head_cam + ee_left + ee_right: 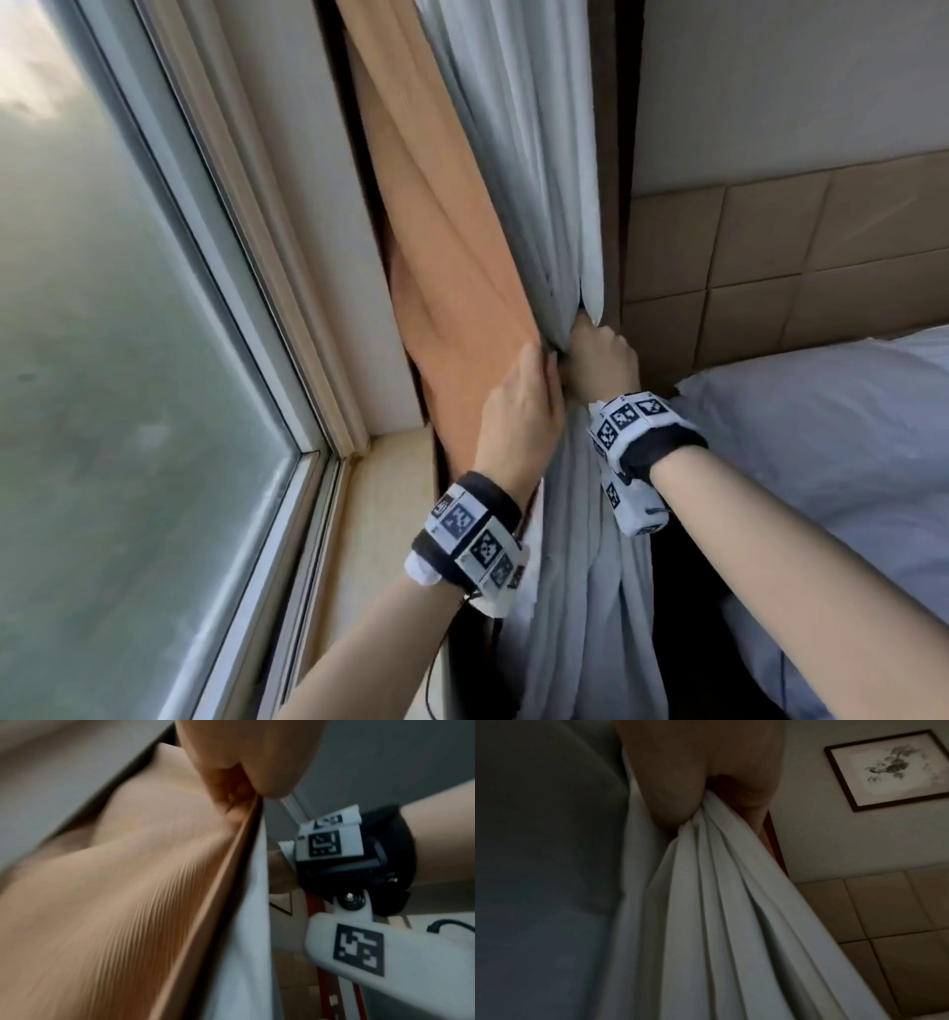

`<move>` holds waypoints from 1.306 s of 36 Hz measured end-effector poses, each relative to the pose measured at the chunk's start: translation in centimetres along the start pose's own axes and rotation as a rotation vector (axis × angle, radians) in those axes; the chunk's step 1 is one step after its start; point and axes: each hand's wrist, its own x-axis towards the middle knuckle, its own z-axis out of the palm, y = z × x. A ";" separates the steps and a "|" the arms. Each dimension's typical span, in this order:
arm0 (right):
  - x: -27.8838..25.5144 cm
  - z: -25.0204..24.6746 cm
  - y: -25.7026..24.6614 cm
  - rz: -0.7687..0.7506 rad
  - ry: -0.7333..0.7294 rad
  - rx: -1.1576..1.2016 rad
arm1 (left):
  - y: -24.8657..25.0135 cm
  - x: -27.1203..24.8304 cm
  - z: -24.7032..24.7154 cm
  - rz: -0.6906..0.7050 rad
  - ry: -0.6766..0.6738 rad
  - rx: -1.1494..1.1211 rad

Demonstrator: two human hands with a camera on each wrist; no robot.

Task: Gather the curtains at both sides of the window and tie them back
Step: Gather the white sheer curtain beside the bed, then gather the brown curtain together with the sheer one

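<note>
A bedroom corner: a large window (128,360) on the left, its sill (380,514) below, a padded tan headboard (770,267) on the right wall.

The left hand (518,411) reaches up from below, forearm angled in from the lower middle, palm laid against the tan curtain (436,231) with its fingers wrapped round the fabric's edge; the left wrist view shows the fingers (231,801) pinching that ribbed cloth where it meets the white one. The right hand (603,360) sits just beside it, touching or nearly so (the gap is too tight to judge), fist closed round the bunched folds of the white curtain (524,154), forearm coming in from the right. Its wrist view shows the pleats (718,882) squeezed between thumb and fingers.

Both curtains hang gathered against the side of the window frame, white in front of tan. Below the hands the white cloth falls loose. A white pillow (821,462) lies right of the arms, and a framed picture (890,770) hangs above the headboard.
</note>
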 end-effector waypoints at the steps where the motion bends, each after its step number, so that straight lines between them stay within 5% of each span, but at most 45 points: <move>1: -0.2 -0.1 0.2 -0.013 -0.017 -0.002 | 0.3 0.3 0.7 -0.011 -0.052 -0.006; 7: 0.2 -1.9 1.7 -0.039 -0.155 0.072 | 1.7 2.8 2.1 -0.037 -0.221 -0.085; 11: 0.3 -2.4 2.0 -0.038 -0.234 0.134 | 1.0 4.6 2.4 -0.096 -0.350 0.074; 26: 0.8 -1.9 2.4 -0.105 -0.348 0.225 | 0.5 5.3 2.3 -0.438 -0.482 -0.078; 34: 0.6 -1.2 2.1 -0.131 -0.346 0.060 | 1.2 6.9 2.3 -0.675 -0.395 -0.255; 38: 0.0 -1.1 2.4 -0.131 -0.329 0.090 | 1.4 8.2 2.4 -0.777 -0.488 -0.176; 47: -1.8 -0.3 3.0 -0.149 -0.305 0.085 | 1.0 8.4 4.1 -0.715 -0.410 0.071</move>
